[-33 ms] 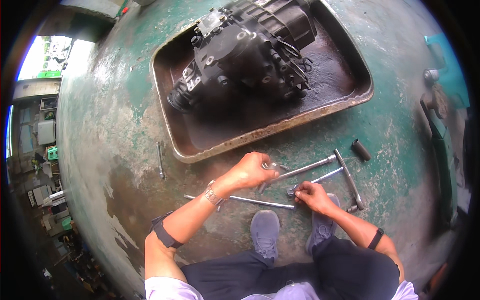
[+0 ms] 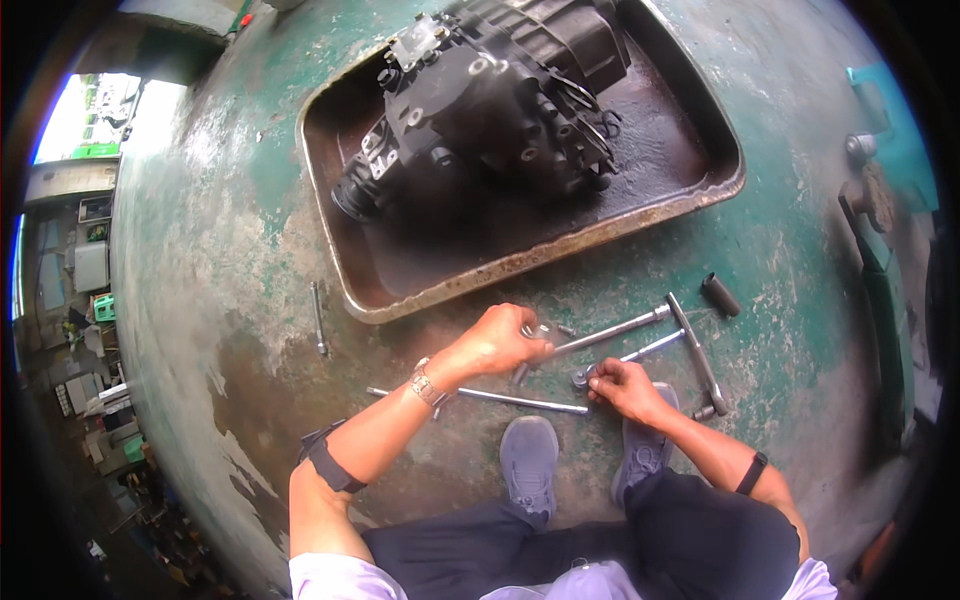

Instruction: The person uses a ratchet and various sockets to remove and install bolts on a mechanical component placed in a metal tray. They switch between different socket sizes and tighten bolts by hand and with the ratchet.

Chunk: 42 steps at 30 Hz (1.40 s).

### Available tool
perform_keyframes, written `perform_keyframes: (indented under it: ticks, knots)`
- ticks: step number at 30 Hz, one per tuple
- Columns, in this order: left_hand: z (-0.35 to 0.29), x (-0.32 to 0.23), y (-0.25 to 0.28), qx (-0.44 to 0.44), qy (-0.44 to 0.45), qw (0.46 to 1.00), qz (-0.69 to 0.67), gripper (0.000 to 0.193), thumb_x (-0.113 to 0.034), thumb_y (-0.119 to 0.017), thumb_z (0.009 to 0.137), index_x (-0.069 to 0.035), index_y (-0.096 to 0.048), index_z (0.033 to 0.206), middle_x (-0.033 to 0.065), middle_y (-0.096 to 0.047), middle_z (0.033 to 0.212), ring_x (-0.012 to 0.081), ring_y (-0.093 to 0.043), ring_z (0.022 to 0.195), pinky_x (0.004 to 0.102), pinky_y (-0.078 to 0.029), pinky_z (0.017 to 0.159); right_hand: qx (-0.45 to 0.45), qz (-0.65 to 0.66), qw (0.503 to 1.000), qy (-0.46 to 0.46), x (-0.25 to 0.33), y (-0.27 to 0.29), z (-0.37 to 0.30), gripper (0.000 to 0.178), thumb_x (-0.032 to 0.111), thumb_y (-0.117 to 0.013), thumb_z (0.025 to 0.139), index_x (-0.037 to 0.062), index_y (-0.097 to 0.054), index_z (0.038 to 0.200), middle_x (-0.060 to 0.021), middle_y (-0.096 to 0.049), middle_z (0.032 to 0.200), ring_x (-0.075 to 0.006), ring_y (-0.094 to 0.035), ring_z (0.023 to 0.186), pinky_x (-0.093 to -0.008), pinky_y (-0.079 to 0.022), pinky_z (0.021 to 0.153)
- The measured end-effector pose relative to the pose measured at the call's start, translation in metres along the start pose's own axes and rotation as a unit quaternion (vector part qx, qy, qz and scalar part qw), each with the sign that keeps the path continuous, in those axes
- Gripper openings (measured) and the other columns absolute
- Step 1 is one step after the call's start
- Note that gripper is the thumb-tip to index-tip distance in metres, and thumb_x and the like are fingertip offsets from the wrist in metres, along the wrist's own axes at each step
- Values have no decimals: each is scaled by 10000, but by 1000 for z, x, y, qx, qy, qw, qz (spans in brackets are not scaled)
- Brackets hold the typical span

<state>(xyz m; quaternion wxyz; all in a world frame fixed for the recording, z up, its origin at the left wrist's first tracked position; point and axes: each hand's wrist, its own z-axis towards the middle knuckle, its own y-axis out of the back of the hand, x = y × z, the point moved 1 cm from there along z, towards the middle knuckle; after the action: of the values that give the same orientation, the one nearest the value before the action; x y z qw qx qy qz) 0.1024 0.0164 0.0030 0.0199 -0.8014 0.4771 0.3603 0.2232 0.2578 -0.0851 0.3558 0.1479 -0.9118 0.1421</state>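
Note:
My left hand point(image 2: 497, 340), with a wristwatch above it, is closed around a small silver metal part point(image 2: 541, 330). Part of it lies hidden by the fingers, so its exact kind is unclear. Just past these fingertips starts a long extension bar point(image 2: 612, 331) running right. The fingertips of my right hand point(image 2: 625, 388) pinch the round head of a ratchet wrench point(image 2: 581, 379); its chrome handle slants up to the right. Below both hands, a long chrome bar point(image 2: 520, 402) lies on the floor, passing under my left wrist.
A rusty metal tray point(image 2: 540, 262) ahead holds a big dark gearbox-like housing point(image 2: 480, 110). Another ratchet point(image 2: 697, 355), a dark deep socket point(image 2: 719, 295) and a thin bar point(image 2: 318, 318) lie about. A green steel piece point(image 2: 885, 330) stands far right. My shoes point(image 2: 529, 465) are close below.

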Motion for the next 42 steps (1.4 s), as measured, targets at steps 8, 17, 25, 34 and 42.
perform_keyframes:
  ticks: [8, 17, 25, 34, 42]
  knots:
    - [16, 44, -14, -77, 89, 977, 178, 357, -269, -719, 818, 22, -660, 1016, 227, -680, 1023, 367, -654, 1001, 434, -514, 893, -8, -22, 1000, 9, 1, -1, -1, 126, 75, -604, 920, -30, -631, 982, -72, -678, 776, -106, -636, 726, -271, -519, 665]
    - [21, 67, -28, -116, 28, 958, 260, 223, -154, -699, 775, -10, -634, 933, 220, -665, 962, 394, -648, 943, 466, -525, 831, -6, -21, 1000, 6, 2, -1, 0, 129, 69, -598, 918, -36, -629, 985, -79, -680, 772, -114, -636, 713, -276, -523, 664]
    - [16, 67, -32, -190, -34, 934, 301, 293, -197, -648, 804, -11, -596, 1025, 228, -605, 1020, 398, -620, 951, 472, -518, 823, 5, -34, 999, 16, 0, 1, 0, 123, 84, -596, 931, -26, -614, 984, -57, -661, 806, -106, -629, 741, -270, -517, 684]
    - [7, 46, -35, -250, -153, 912, 286, 173, -134, -681, 777, -2, -593, 846, 195, -580, 947, 388, -596, 925, 482, -502, 792, -7, -50, 998, 26, 2, 0, -1, 144, 93, -602, 919, -32, -622, 987, -98, -692, 790, -153, -653, 728, -307, -529, 688]
    - [-11, 31, -18, -274, -221, 932, 82, 346, -216, -605, 929, 34, -571, 1165, 240, -603, 1092, 403, -607, 1006, 445, -483, 903, -2, -80, 996, 39, 12, 6, -12, 200, 98, -610, 929, -41, -598, 1071, -83, -666, 842, -136, -637, 782, -285, -523, 713]
